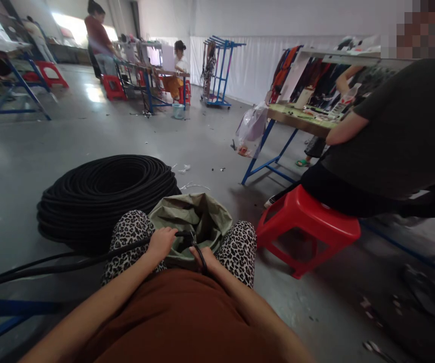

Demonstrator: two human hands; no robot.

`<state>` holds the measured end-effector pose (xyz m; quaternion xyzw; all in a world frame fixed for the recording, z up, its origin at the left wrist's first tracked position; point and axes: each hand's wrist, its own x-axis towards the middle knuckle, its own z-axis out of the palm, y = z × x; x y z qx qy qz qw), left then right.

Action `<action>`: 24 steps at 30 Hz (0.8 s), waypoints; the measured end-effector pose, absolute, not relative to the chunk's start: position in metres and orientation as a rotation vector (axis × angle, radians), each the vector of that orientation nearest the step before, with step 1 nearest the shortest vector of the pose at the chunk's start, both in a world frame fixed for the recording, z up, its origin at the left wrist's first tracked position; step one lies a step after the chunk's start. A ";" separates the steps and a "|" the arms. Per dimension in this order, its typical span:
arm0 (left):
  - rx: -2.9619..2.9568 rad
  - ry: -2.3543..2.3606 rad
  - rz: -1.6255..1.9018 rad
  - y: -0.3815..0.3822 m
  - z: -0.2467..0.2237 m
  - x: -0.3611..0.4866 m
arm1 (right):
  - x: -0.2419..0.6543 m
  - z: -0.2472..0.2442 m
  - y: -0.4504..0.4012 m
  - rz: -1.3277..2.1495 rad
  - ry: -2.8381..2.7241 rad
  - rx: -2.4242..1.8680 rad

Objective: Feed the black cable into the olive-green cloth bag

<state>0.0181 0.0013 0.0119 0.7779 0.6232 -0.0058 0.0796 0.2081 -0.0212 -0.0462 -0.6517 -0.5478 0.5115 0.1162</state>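
Over an open olive-green sack (213, 206) between the knees, my left hand (161, 244) is closed around a black cord (126, 247), whose end sticks out past the fingers to the right. Black-handled scissors (202, 258) are in my right hand (210, 260), with their blades beside the cord's end. Whether the blades touch the cord, I cannot tell. Behind my left hand the cord runs off to the left edge of the view. A large coil of black cord (69, 201) lies on the floor by the left knee.
A person in dark clothes (402, 126) sits close on the right, on a red stool (316, 222). A worktable (296, 118) with a plastic bag (250, 128) hanging from it stands beyond the stool. A blue rack (221, 75) and other workers are farther back.
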 end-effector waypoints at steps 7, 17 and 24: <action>2.336 1.866 -0.043 0.001 0.013 0.017 | 0.210 -0.041 -0.020 1.438 -1.750 -1.854; 2.351 1.876 -0.023 0.000 0.009 0.013 | 0.210 -0.055 -0.019 1.653 -1.492 -1.823; 2.315 1.924 0.129 0.000 0.010 0.011 | 0.206 -0.063 -0.016 1.726 -1.100 -1.871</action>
